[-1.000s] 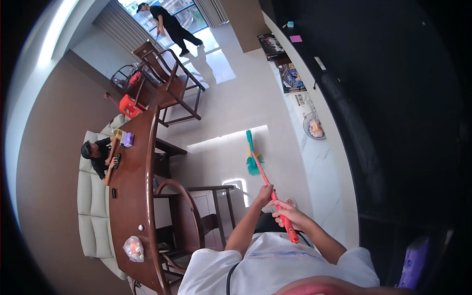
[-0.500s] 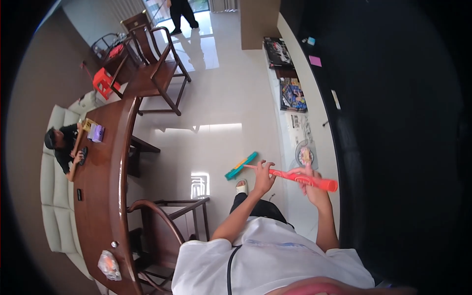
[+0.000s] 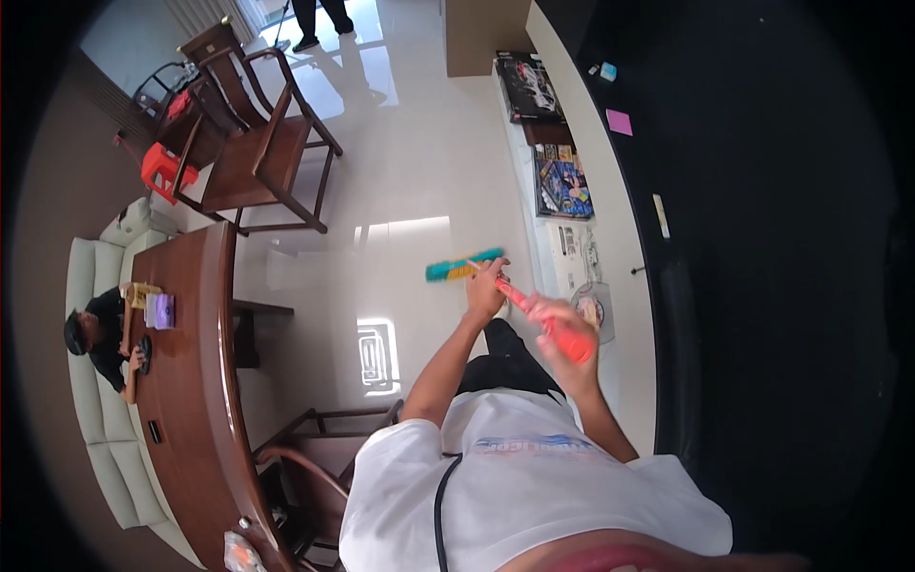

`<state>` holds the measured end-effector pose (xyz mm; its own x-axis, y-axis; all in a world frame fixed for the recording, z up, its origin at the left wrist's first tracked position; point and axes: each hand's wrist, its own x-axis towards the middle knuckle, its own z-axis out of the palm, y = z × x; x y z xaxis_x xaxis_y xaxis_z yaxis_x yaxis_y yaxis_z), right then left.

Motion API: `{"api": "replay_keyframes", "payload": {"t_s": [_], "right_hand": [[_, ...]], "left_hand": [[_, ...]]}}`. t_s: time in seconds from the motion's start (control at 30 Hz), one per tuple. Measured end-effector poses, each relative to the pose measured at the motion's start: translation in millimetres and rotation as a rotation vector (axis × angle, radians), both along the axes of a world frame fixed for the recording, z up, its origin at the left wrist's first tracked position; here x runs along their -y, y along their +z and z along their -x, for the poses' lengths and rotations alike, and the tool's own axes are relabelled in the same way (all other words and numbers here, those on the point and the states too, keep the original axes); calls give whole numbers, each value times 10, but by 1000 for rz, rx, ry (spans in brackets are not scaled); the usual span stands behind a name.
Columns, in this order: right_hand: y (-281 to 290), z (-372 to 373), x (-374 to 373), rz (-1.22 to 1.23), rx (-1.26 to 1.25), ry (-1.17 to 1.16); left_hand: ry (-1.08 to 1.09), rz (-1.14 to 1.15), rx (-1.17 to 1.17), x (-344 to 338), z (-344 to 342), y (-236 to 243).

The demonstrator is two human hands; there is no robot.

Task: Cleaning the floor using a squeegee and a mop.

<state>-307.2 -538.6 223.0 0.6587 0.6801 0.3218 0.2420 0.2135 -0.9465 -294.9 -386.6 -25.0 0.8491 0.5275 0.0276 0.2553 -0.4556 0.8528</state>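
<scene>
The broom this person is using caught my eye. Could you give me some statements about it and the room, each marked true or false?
1. Both the left hand and the right hand are on the red handle. True.
2. The right hand is closer to the broom head than the left. False: the left hand is closer.
3. The broom head is teal and yellow. True.
4. The purple box sits on the floor. False: it is on the wooden table.
5. A pink square lies on the black surface. True.

Slanted red-handled broom (image 3: 513, 294), teal-and-yellow head (image 3: 441, 271)
</scene>
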Motion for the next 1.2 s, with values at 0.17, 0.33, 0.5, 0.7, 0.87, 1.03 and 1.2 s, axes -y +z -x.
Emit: {"api": "replay_keyframes", "payload": {"t_s": [0.17, 0.33, 0.5, 0.7, 0.87, 1.03, 1.2], "right_hand": [[-650, -593, -375, 93, 185, 155], [-261, -1550, -910, 95, 302, 33], [414, -2692, -1795, -443, 24, 19], [-50, -2644, -2822, -132, 195, 178], [-465, -2929, -3634, -102, 213, 168], [-103, -3791, -4330, -191, 63, -252], [1018, -4369, -5146, -516, 91, -81]], "left_hand": [[111, -171, -102, -775, -766, -491], [35, -251, 39, -1570, -1682, -293], [210, 60, 199, -1819, -2453, 522], [442, 290, 359, -2444, -2513, -355], [503, 274, 311, -3395, -3024, -774], [326, 150, 191, -4310, -3903, -218], [340, 100, 233, -4785, -4310, 765]]}}
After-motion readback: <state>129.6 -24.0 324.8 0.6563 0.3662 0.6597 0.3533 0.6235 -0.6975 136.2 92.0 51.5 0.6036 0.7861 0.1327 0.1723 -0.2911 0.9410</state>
